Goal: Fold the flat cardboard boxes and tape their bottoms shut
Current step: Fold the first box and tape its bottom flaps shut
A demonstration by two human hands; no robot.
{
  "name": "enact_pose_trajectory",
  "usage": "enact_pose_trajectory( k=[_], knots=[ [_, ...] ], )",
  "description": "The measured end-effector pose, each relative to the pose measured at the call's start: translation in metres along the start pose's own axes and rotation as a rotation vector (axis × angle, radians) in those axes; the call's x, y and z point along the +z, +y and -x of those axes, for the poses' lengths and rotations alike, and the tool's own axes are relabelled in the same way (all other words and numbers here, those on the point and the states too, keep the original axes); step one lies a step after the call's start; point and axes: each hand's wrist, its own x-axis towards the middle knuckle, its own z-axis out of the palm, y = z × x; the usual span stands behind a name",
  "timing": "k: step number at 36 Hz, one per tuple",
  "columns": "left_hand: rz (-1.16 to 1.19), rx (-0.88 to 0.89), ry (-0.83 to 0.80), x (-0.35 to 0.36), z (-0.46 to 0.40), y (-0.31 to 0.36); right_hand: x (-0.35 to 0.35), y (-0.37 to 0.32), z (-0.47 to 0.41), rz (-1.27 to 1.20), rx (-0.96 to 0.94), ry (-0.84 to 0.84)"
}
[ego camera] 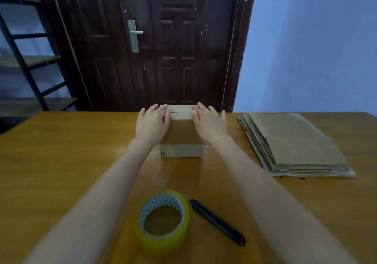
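Cardboard box (181,130) under both flat hands

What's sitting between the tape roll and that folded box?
Nothing: in the head view, only bare table shows between the tape roll and the box.

Bare tabletop (61,161) is left open across the whole left side. The near middle is taken up by a tape roll (162,221) and a black pen (217,222) just beside it. The far middle is blocked by the folded box (181,135), the right by a stack of flat cardboard (293,143); a passable strip is left between them.
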Motion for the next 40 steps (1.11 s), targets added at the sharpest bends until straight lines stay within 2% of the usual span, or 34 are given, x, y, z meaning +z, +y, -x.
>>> enact_pose_trajectory(
  k=[4, 10, 15, 18, 22, 24, 26, 29, 32, 36, 40],
  knots=[
    [-0.012, -0.015, -0.083, -0.006, 0.003, 0.005, -0.001, -0.004, 0.004, 0.037, 0.015, -0.03],
    [0.178, 0.009, -0.281, -0.017, 0.002, 0.001, -0.01, -0.01, 0.01, 0.292, -0.041, 0.024],
    [0.169, 0.015, -0.307, -0.027, -0.006, 0.003, -0.023, -0.005, 0.004, 0.246, -0.047, -0.089],
    [0.091, 0.036, -0.258, -0.037, -0.011, 0.009, -0.035, -0.001, 0.003, 0.137, -0.059, -0.104],
    [0.034, 0.178, 0.042, -0.054, -0.001, 0.02, -0.049, 0.006, 0.007, 0.042, -0.067, 0.044],
    [0.064, 0.282, 0.109, -0.061, 0.007, 0.025, -0.054, 0.009, 0.013, 0.029, -0.084, 0.132],
    [0.207, 0.325, -0.033, -0.068, 0.015, 0.03, -0.056, 0.011, 0.02, 0.03, -0.134, 0.219],
    [0.502, 0.263, -0.548, -0.077, 0.028, 0.039, -0.055, 0.012, 0.031, 0.017, -0.211, 0.302],
    [0.458, 0.213, -0.93, -0.078, 0.042, 0.044, -0.051, 0.012, 0.043, 0.0, -0.26, 0.3],
    [0.307, 0.139, -1.19, -0.069, 0.061, 0.047, -0.046, 0.01, 0.052, -0.052, -0.307, 0.259],
    [0.233, 0.181, -1.256, -0.059, 0.072, 0.048, -0.039, 0.005, 0.054, -0.073, -0.312, 0.215]
  ],
)
